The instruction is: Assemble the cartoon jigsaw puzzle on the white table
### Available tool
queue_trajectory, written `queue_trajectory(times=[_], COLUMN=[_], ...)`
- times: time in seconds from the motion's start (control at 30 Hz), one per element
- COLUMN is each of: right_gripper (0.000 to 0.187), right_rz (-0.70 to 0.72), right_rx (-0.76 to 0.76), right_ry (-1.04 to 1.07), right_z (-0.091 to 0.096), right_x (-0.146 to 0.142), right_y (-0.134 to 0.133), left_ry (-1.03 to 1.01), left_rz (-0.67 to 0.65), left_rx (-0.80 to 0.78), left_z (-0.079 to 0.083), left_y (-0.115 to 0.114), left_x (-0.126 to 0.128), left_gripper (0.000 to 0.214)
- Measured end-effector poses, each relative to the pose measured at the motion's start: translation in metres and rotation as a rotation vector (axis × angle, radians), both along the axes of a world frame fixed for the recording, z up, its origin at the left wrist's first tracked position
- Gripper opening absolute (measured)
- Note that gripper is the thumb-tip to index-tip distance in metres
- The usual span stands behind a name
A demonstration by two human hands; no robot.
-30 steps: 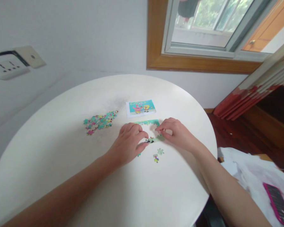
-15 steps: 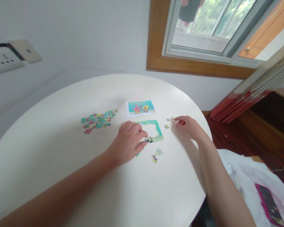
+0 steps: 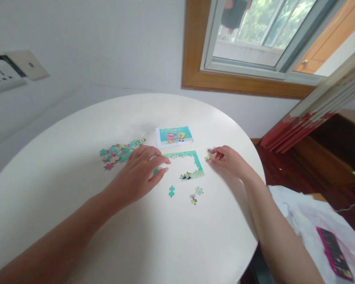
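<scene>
A partly joined jigsaw puzzle frame (image 3: 198, 162), teal along the top and right and pale green at the lower right, lies on the table around a bare white middle. My left hand (image 3: 143, 167) hovers over its left side, thumb and forefinger apart with nothing visible between them, hiding part of that side. My right hand (image 3: 228, 161) is at the right, fingertips beside a yellowish puzzle piece (image 3: 207, 159); thumb and forefinger are apart. Nearer me lie a teal piece (image 3: 172, 191), a pale green piece (image 3: 199, 191) and a yellow-purple piece (image 3: 193, 199).
A heap of loose puzzle pieces (image 3: 115, 153) lies left of my left hand. Behind the frame sits a cartoon picture box (image 3: 175, 136). The round white table (image 3: 154, 244) meets the wall. A pink-edged phone (image 3: 335, 254) rests on white cloth at the lower right.
My left hand has moved left, uncovering the lower edge of the frame and the teal piece. My right hand has shifted left and down to the yellowish piece.
</scene>
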State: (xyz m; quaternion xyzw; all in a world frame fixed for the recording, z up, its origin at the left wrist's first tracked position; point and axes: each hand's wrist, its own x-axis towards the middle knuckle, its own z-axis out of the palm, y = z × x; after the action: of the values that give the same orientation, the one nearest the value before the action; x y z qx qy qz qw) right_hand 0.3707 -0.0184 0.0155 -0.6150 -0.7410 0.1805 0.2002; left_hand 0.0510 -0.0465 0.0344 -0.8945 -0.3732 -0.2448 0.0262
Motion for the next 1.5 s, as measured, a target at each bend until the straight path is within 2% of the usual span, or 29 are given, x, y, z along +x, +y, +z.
queue_trajectory(times=[0.27, 0.5, 0.7, 0.9, 1.27, 1.4, 1.5], right_gripper=[0.013, 0.026, 0.015, 0.014, 0.015, 0.025, 0.025], right_rz=[0.021, -0.015, -0.037, -0.059, -0.056, -0.097, -0.13], right_rx=[0.011, 0.028, -0.001, 0.002, 0.017, 0.013, -0.008], right_ry=[0.037, 0.077, 0.043, 0.056, 0.076, 0.1, 0.11], right_z=[-0.001, -0.004, -0.001, 0.0, -0.003, -0.002, -0.001], right_x=[-0.011, -0.014, -0.013, -0.014, -0.014, -0.009, -0.004], right_y=[-0.003, -0.003, -0.004, -0.004, -0.004, -0.003, -0.003], left_ry=[-0.002, 0.029, 0.026, 0.021, 0.029, 0.036, 0.042], left_rz=[-0.02, -0.044, -0.057, -0.056, -0.059, -0.06, -0.062], left_rx=[-0.026, -0.096, -0.099, -0.099, -0.108, -0.109, -0.102], left_z=[0.004, 0.003, 0.003, 0.003, 0.003, 0.003, 0.003], left_y=[-0.002, -0.004, -0.005, -0.005, -0.005, -0.005, -0.005], left_x=[-0.001, 0.003, 0.004, 0.004, 0.003, 0.003, 0.002], left_gripper=[0.019, 0.02, 0.02, 0.02, 0.021, 0.021, 0.021])
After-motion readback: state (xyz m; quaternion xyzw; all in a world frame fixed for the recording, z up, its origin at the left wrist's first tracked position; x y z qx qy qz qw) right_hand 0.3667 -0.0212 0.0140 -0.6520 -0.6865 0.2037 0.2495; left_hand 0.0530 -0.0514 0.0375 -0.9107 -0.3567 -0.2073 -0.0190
